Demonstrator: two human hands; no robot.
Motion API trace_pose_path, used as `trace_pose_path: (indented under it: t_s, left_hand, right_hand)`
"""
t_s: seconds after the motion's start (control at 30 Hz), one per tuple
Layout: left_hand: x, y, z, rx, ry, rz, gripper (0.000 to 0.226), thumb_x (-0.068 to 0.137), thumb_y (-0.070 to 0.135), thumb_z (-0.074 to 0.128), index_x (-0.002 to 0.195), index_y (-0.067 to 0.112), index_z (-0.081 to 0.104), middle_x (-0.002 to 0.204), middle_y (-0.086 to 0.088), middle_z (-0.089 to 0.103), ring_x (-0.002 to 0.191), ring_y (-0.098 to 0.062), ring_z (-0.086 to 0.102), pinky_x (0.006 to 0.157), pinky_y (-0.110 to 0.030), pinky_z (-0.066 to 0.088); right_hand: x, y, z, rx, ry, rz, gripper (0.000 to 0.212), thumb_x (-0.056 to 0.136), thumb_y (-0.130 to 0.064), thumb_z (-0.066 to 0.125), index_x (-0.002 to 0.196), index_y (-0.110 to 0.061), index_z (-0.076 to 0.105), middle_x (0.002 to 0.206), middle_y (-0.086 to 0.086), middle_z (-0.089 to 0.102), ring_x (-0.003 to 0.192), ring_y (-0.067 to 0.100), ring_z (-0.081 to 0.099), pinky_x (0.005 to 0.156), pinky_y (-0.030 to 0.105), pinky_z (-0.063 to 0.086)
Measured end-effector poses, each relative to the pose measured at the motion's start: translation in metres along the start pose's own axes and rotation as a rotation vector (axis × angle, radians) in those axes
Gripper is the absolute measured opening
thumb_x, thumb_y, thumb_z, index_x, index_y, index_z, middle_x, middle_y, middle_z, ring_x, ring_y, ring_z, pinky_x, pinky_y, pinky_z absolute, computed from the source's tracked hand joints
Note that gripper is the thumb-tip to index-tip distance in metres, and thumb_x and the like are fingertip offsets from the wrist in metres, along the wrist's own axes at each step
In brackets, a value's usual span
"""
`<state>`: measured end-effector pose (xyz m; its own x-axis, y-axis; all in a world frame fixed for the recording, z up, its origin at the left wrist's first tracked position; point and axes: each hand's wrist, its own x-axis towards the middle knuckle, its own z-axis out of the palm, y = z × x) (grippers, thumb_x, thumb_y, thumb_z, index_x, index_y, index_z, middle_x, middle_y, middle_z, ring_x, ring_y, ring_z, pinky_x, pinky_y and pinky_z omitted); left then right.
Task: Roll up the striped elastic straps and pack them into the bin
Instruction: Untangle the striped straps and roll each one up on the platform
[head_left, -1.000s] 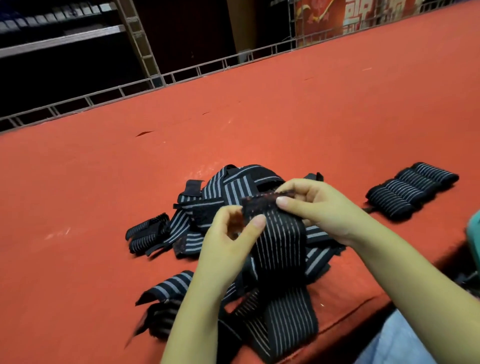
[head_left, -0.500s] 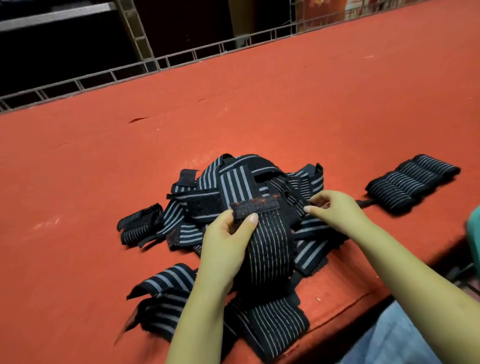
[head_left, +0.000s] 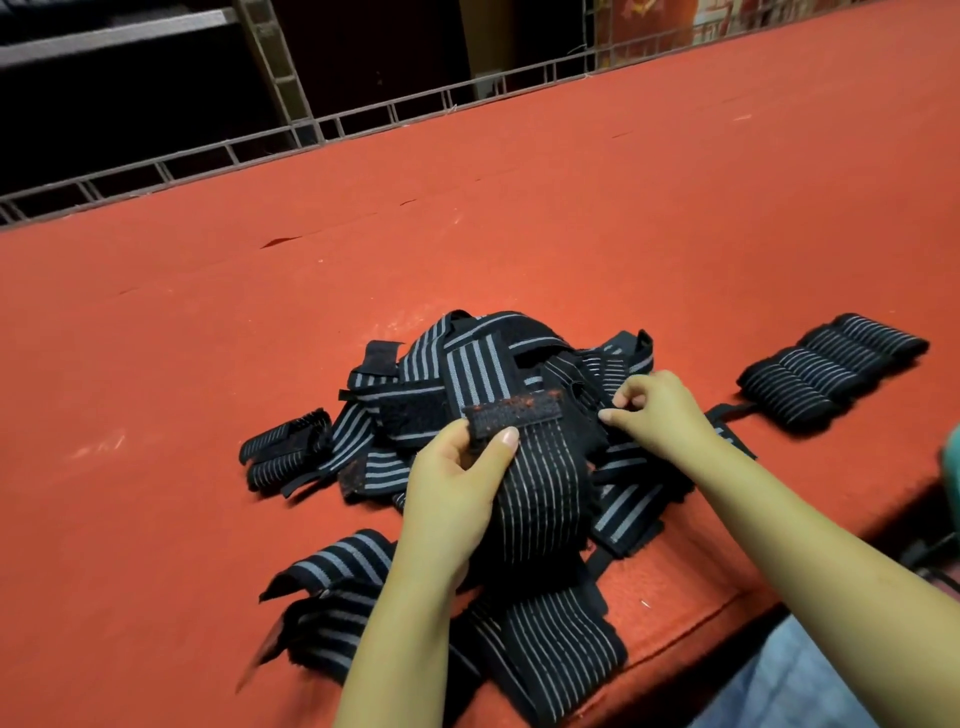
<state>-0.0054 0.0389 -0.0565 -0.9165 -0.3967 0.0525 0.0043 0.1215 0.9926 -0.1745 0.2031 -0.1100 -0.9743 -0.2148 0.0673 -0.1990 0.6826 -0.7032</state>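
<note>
1. Pinched between thumb and fingers of the left hand is the fuzzy fastener end of one striped strap, its length draping down toward the near table edge; the right hand sits just beside it with fingers curled, nipping at strap fabric in the heap (what exactly it has hold of I cannot tell)
2. Red table carries everything, and no bin is clearly in view, so packing is some way off
3. Big risk is the tangled pile: the held strap lies across it, and its hook patch could snag a neighbour and drag it into the roll
4. Next, the tail hangs close to the table's lip; a careless tug might pull it over the edge, or twist the band so the roll goes lopsided
5. Smaller worry: the finished rolls, lined up well to the right, could get nudged loose by a sweeping forearm
</note>
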Motion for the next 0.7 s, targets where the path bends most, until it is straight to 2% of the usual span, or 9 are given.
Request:
trace_pose_path:
  t_s: [0.07,0.17,0.3,0.37,0.4,0.47,0.5,0.6,0.7]
  left_hand:
    - [0.001,0.001,-0.002,0.0,0.023,0.006,0.009,0.095,0.019,0.063,0.102,0.02,0.069,0.096,0.002,0.076,0.093,-0.018,0.072,0.081,-0.035,0.058]
    - [0.002,0.002,-0.005,-0.025,0.063,0.006,0.016,0.095,0.018,0.063,0.11,0.025,0.062,0.099,-0.001,0.076,0.094,-0.02,0.072,0.09,-0.046,0.056]
    - [0.001,0.009,-0.012,-0.049,0.119,0.015,0.045,0.096,0.019,0.062,0.134,0.037,0.046,0.111,0.0,0.071,0.097,-0.011,0.07,0.081,-0.026,0.055]
    - [0.002,0.01,-0.017,-0.029,0.128,0.044,0.054,0.096,0.023,0.062,0.139,0.047,0.041,0.127,0.006,0.06,0.117,-0.008,0.058,0.093,-0.029,0.047]
    - [0.003,0.01,-0.019,-0.012,0.129,0.062,0.053,0.096,0.025,0.062,0.136,0.052,0.042,0.123,0.009,0.059,0.114,-0.01,0.056,0.094,-0.031,0.046]
    - [0.006,0.013,-0.023,0.005,0.136,0.097,0.047,0.097,0.025,0.06,0.129,0.057,0.048,0.092,0.005,0.062,0.084,-0.017,0.06,0.077,-0.029,0.049]
    - [0.008,0.015,-0.023,0.019,0.152,0.11,0.043,0.098,0.023,0.059,0.123,0.057,0.054,0.089,0.001,0.064,0.082,-0.02,0.062,0.077,-0.033,0.052]
    - [0.01,0.026,-0.019,0.02,0.217,0.133,0.031,0.099,0.015,0.056,0.106,0.042,0.069,0.111,0.007,0.07,0.104,-0.017,0.066,0.096,-0.048,0.052]
    - [0.012,0.038,-0.015,0.012,0.27,0.151,0.029,0.1,0.012,0.053,0.103,0.035,0.07,0.11,0.009,0.071,0.103,-0.015,0.066,0.097,-0.051,0.051]
  right_hand:
    - [-0.002,-0.01,-0.008,0.091,0.054,-0.085,0.021,0.079,-0.016,0.077,0.073,-0.017,0.057,0.106,0.005,0.045,0.103,0.02,0.046,0.082,0.022,0.031]
    - [-0.006,-0.031,-0.017,0.123,0.107,-0.207,0.017,0.08,-0.011,0.075,0.076,-0.014,0.059,0.107,0.001,0.043,0.106,0.017,0.039,0.083,0.015,0.024]
    - [-0.007,-0.055,-0.028,0.088,0.255,-0.353,0.016,0.077,-0.009,0.077,0.076,-0.006,0.062,0.108,-0.002,0.046,0.104,0.018,0.037,0.081,0.013,0.025]
    - [-0.005,-0.064,-0.036,0.062,0.345,-0.41,0.017,0.075,-0.009,0.078,0.074,-0.005,0.062,0.106,0.001,0.054,0.103,0.023,0.044,0.083,0.023,0.027]
    - [-0.003,-0.07,-0.043,0.066,0.392,-0.437,0.017,0.075,-0.008,0.078,0.074,-0.005,0.061,0.105,0.004,0.057,0.103,0.026,0.048,0.083,0.026,0.03]
    - [0.0,-0.084,-0.061,0.146,0.446,-0.477,0.016,0.078,-0.007,0.075,0.074,-0.006,0.059,0.096,0.005,0.061,0.097,0.026,0.055,0.081,0.028,0.038]
    - [0.0,-0.093,-0.071,0.219,0.45,-0.471,0.015,0.08,-0.007,0.073,0.076,-0.008,0.058,0.088,0.003,0.061,0.091,0.024,0.058,0.078,0.027,0.042]
    - [-0.001,-0.118,-0.094,0.363,0.412,-0.409,0.019,0.086,-0.014,0.067,0.077,-0.019,0.052,0.068,-0.004,0.053,0.072,0.02,0.055,0.068,0.024,0.045]
    - [-0.01,-0.138,-0.101,0.574,0.173,-0.373,0.024,0.089,-0.011,0.065,0.074,-0.019,0.049,0.064,-0.001,0.05,0.064,0.013,0.055,0.06,0.03,0.058]
